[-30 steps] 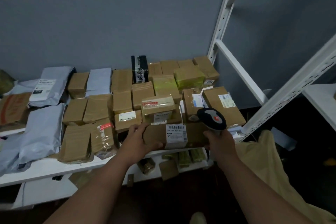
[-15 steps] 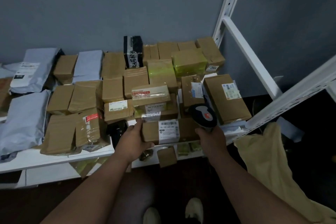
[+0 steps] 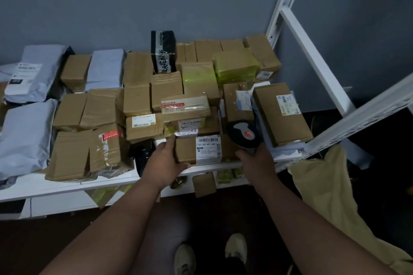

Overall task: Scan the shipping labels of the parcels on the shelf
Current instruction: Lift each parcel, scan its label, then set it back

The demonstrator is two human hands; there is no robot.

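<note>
Right now the left hand (image 3: pixel 164 164) grips the left end of a brown parcel (image 3: pixel 196 149) at the front edge of the white shelf (image 3: pixel 67 185), thumb curled under its near corner, and the parcel's white shipping label (image 3: pixel 208 149) faces up with the barcode showing. At three o'clock from that label the right hand (image 3: pixel 257 160) is wrapped round the handle of a dark scanner (image 3: pixel 244 135), whose head hangs just beside the parcel's right end. More cardboard boxes crowd in at twelve o'clock, grey mailer bags (image 3: pixel 24 131) lie out at nine o'clock, and a yellow cloth (image 3: pixel 324 185) hangs down at four o'clock.
</note>
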